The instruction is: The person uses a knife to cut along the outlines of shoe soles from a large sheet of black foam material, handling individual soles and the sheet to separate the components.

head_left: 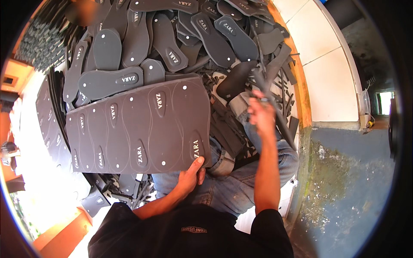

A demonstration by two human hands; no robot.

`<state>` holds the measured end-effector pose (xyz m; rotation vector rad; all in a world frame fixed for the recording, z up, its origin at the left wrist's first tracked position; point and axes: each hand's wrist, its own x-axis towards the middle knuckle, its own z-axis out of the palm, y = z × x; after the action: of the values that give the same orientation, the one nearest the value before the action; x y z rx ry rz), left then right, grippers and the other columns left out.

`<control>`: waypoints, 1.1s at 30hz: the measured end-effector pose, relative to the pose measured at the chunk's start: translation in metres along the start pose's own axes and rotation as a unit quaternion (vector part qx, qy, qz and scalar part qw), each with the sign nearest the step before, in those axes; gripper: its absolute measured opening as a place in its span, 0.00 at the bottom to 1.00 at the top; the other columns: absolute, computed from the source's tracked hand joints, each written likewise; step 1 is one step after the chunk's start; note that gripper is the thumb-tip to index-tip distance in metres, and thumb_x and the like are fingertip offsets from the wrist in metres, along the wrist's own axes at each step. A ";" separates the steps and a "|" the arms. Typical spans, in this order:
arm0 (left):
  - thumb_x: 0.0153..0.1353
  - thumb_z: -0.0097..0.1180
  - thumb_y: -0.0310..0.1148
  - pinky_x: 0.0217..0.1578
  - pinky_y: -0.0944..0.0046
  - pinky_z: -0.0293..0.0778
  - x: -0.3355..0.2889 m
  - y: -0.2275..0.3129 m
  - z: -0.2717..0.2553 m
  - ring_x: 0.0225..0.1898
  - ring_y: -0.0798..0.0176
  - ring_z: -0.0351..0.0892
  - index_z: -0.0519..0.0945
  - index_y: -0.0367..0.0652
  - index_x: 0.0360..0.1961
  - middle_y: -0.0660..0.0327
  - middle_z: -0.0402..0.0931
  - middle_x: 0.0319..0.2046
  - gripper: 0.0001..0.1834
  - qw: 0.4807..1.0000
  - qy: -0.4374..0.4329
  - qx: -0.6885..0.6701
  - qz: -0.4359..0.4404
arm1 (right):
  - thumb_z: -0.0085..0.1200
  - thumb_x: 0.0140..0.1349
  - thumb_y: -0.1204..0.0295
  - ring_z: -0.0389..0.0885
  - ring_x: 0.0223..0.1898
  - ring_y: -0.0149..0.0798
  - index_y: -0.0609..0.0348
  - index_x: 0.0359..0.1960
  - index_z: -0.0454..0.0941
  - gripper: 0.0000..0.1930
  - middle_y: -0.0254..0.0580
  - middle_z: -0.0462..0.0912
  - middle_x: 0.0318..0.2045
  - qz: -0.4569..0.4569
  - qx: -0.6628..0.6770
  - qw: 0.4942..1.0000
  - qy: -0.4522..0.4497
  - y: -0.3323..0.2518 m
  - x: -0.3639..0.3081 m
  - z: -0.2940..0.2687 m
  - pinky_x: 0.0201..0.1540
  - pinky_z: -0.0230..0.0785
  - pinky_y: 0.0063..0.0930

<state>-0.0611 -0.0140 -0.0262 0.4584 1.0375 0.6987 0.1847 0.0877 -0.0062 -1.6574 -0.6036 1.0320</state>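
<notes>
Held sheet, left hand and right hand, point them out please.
Held sheet [141,129], head view: middle of its face.
Left hand [189,177], head view: middle of the hand.
Right hand [262,116], head view: middle, blurred.

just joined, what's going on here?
A person's left hand grips the lower right corner of a dark sheet marked with insole outlines, none cut out of it yet. The right hand is raised to the right of the sheet, blurred, by a long dark strip; whether it holds that or a tool is unclear. Beyond the sheet lies a heap of separate dark insoles, with offcuts scattered to its right.
</notes>
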 end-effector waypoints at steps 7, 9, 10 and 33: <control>0.63 0.48 0.49 0.11 0.70 0.56 0.024 -0.008 0.062 0.10 0.69 0.62 0.69 0.44 0.20 0.64 0.64 0.10 0.22 0.996 -0.074 0.027 -0.044 | 0.53 0.61 0.65 0.61 0.11 0.20 0.62 0.44 0.75 0.15 0.31 0.72 0.17 -0.012 -0.043 0.993 0.111 -0.019 -0.022 -0.055 0.11 0.51 0.17; 0.63 0.48 0.49 0.12 0.69 0.59 0.033 -0.019 0.077 0.10 0.69 0.64 0.69 0.43 0.21 0.63 0.65 0.11 0.22 0.992 -0.104 0.024 -0.068 | 0.55 0.60 0.64 0.63 0.12 0.20 0.61 0.38 0.77 0.13 0.30 0.72 0.16 0.057 -0.130 0.990 0.001 -0.013 -0.037 -0.034 0.12 0.52 0.16; 0.63 0.48 0.50 0.13 0.70 0.60 0.036 -0.026 0.081 0.11 0.69 0.65 0.70 0.43 0.21 0.63 0.66 0.11 0.22 0.990 -0.113 0.008 -0.085 | 0.56 0.59 0.64 0.64 0.12 0.20 0.61 0.34 0.77 0.12 0.29 0.73 0.16 0.099 -0.181 0.976 -0.066 -0.006 -0.042 -0.027 0.12 0.52 0.16; 0.58 0.52 0.49 0.47 0.58 0.73 -0.061 0.080 -0.220 0.41 0.57 0.78 0.72 0.31 0.49 0.52 0.77 0.41 0.30 0.983 0.100 -0.110 0.108 | 0.64 0.49 0.66 0.67 0.17 0.20 0.56 0.39 0.73 0.17 0.27 0.74 0.23 -0.024 -0.012 0.996 -0.080 -0.029 -0.016 -0.180 0.17 0.57 0.13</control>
<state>-0.3023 0.0040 -0.0350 0.3153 1.0930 1.0574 0.3341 -0.0063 0.0414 -1.5825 -0.7611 1.1339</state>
